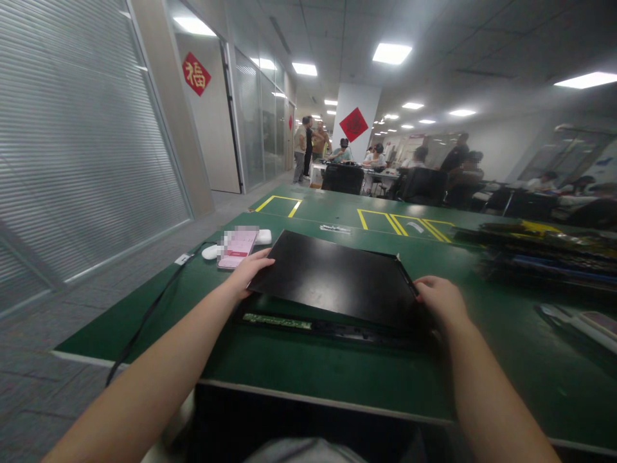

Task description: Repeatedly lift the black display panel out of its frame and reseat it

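Note:
A flat black panel point(337, 276) lies in front of me on the green table point(299, 366), its near edge raised a little. Under that edge shows a long dark frame with a narrow green circuit strip point(277, 321). My left hand point(248, 273) grips the panel's left near corner, fingers curled over the edge. My right hand point(441, 301) grips the right near corner, knuckles up and fingers closed round the edge.
A pink phone point(236, 248) and two small white objects point(210, 252) lie left of the panel, with a black cable point(149, 308) trailing off the table edge. Stacked dark parts point(544, 254) fill the right side. People sit and stand at desks behind. Yellow-outlined boxes mark the far table.

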Demonstrator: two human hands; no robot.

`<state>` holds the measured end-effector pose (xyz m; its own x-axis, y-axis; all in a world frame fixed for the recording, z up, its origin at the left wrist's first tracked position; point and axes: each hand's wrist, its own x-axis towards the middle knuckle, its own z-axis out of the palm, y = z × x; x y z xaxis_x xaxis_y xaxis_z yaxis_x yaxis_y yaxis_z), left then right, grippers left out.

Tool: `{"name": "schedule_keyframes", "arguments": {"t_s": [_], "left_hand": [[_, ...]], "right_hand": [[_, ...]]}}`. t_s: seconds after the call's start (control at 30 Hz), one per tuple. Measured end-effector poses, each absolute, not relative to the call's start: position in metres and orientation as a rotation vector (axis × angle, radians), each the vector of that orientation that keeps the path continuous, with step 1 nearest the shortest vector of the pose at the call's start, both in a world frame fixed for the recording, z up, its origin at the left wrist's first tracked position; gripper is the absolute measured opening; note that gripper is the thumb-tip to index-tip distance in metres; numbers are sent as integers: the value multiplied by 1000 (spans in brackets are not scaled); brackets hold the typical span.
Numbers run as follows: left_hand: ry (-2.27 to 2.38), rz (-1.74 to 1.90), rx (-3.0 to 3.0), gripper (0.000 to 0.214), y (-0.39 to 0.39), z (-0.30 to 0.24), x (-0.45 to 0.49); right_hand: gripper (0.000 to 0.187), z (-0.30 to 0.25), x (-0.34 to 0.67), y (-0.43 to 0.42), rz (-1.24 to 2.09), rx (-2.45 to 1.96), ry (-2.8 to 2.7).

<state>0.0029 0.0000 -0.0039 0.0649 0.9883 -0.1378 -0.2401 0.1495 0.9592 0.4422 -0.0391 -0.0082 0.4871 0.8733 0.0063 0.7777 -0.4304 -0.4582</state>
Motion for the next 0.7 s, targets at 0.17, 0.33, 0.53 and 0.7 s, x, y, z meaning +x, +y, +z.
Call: {"name": "schedule_keyframes", "arguments": {"t_s": [0.17, 0.33, 0.53, 0.7], "left_hand": [[1088, 1185, 910, 41, 2, -4, 3], [1089, 1188, 913, 41, 3, -4, 3], [1096, 1220, 926, 45, 6, -9, 0], [1105, 1210, 931, 46, 7, -11, -1]], "right_hand": [[33, -8, 442, -39, 320, -2329, -1366], [33, -9, 443, -38, 321, -2321, -1370], [33, -9, 442, -39, 312, -2312, -1382], [33, -7, 440, -40, 323, -2314, -1371]]}}
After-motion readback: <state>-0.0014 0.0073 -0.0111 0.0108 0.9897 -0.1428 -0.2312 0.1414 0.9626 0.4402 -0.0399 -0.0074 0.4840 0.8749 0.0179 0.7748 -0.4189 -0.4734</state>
